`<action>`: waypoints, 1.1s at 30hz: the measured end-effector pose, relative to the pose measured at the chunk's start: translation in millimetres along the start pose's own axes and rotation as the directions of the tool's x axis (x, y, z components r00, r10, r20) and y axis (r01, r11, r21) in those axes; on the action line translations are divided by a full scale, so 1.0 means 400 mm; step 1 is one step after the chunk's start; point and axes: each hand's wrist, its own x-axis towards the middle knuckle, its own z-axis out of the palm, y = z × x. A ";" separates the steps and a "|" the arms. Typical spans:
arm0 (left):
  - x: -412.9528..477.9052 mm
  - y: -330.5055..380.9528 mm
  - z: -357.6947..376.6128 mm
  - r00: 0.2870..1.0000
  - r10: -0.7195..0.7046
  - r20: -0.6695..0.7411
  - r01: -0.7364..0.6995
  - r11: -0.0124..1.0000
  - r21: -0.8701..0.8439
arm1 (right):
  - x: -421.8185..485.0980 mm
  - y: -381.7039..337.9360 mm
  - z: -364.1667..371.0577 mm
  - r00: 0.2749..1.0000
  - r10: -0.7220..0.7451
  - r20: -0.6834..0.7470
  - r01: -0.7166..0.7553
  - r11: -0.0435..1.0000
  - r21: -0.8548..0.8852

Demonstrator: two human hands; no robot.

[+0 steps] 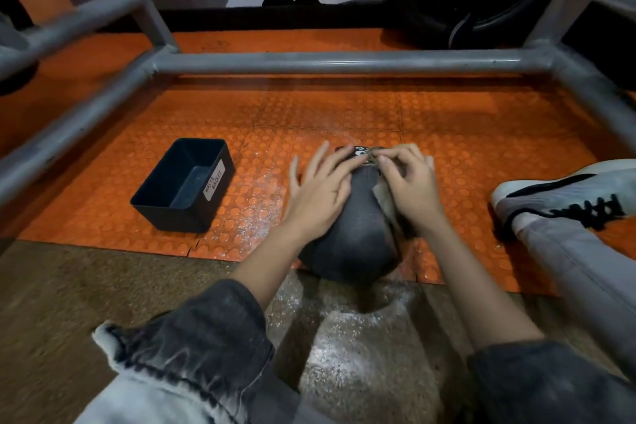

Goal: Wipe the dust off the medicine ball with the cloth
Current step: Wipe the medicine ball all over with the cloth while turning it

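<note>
Grey metal frame [344, 62] runs across the top, over an orange studded mat [344, 113]. Left of centre, a black bin [175, 218] sits on the mat, open side up, with a white label on its right wall reading "WASTE BASKET". Scattered white dust [261, 196] lies on the mat between the bin and the ball. Left hand [318, 191] lies flat on the upper left side of the medicine ball [354, 234], its grip wide: fingers straight and spread, holding nothing. The ball is dark grey with a pale dusty film. It rests at centre, where the mat's near edge meets the brown floor [69, 303]. More white powder is spread on the floor just in front of it. Right hand [411, 182] is on the ball's upper right side, fingers bent, grip closed on a tan cloth [383, 194] pressed against the ball. Cloth edges show below the palm and beyond the knuckles. Far right, a white and black shoe [564, 193] rests on the mat, well apart from the ball.
</note>
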 end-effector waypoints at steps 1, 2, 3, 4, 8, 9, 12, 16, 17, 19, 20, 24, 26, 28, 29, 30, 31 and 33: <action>0.004 0.007 0.011 1.000 0.022 -0.001 -0.022 1.000 -0.016 | 0.025 0.009 -0.001 0.999 0.019 0.032 -0.019 1.000 0.006; 0.015 0.015 0.022 1.000 -0.002 -0.019 0.001 0.999 -0.037 | 0.042 0.014 0.000 0.999 0.029 0.042 -0.029 1.000 0.002; 0.028 0.022 0.031 0.997 -0.062 -0.043 0.060 0.996 -0.060 | 0.042 0.018 0.004 0.999 0.032 0.032 -0.031 0.999 -0.011; 0.038 0.029 0.035 0.989 -0.137 -0.060 0.132 0.988 -0.080 | 0.024 0.018 0.013 1.000 0.029 -0.001 -0.029 0.999 -0.033; 0.088 0.024 0.028 0.957 -0.286 -0.051 0.272 0.944 -0.186 | -0.173 -0.012 0.058 0.975 -0.022 -0.222 -0.008 0.992 -0.129; 0.091 0.020 0.029 0.959 -0.280 -0.052 0.265 0.946 -0.188 | -0.210 -0.016 0.064 0.966 -0.030 -0.258 -0.004 0.992 -0.130; 0.068 0.014 0.035 0.979 -0.189 -0.079 0.179 0.976 -0.125 | -0.176 -0.009 0.045 0.970 -0.049 -0.238 0.024 0.994 -0.106; 0.011 0.013 0.050 0.979 -0.107 -0.171 0.083 0.986 -0.144 | 0.037 0.026 0.029 0.997 0.072 -0.012 -0.073 0.990 -0.121; 0.003 0.011 0.051 0.977 -0.108 -0.186 0.080 0.985 -0.150 | 0.075 0.037 0.033 0.993 0.107 0.050 -0.102 0.991 -0.086; 0.000 0.007 0.051 0.972 -0.140 -0.191 0.109 0.981 -0.162 | 0.088 0.038 0.040 0.991 0.115 0.072 -0.112 0.993 -0.045; 0.004 0.006 0.049 0.967 -0.168 -0.190 0.134 0.975 -0.175 | 0.069 0.035 0.039 0.994 0.097 0.045 -0.094 0.994 -0.059; 0.027 -0.003 0.039 0.961 -0.227 -0.160 0.183 0.950 -0.253 | -0.160 -0.019 0.036 0.975 0.004 -0.221 -0.025 0.996 -0.089; 0.020 -0.009 0.041 0.968 -0.177 -0.175 0.128 0.957 -0.260 | -0.217 -0.042 0.030 0.961 -0.022 -0.276 0.006 0.998 -0.057; 0.004 -0.015 0.042 0.978 -0.099 -0.186 0.045 0.960 -0.276 | -0.148 -0.018 0.022 0.974 -0.014 -0.224 0.004 0.999 -0.047; -0.005 -0.020 0.044 0.977 -0.067 -0.202 0.008 0.960 -0.282 | -0.093 -0.002 0.021 0.986 0.029 -0.161 -0.034 0.999 -0.032; -0.016 -0.025 0.046 0.974 -0.041 -0.221 -0.024 0.958 -0.286 | -0.031 0.021 0.021 0.991 0.093 -0.094 -0.092 0.996 0.015; -0.027 -0.029 0.046 0.970 -0.015 -0.241 -0.058 0.954 -0.296 | 0.022 0.043 0.017 0.980 0.194 -0.038 -0.190 0.977 0.094; -0.044 -0.034 0.045 0.963 0.011 -0.269 -0.102 0.939 -0.329 | 0.082 0.078 0.015 0.918 0.379 0.119 -0.396 0.895 0.205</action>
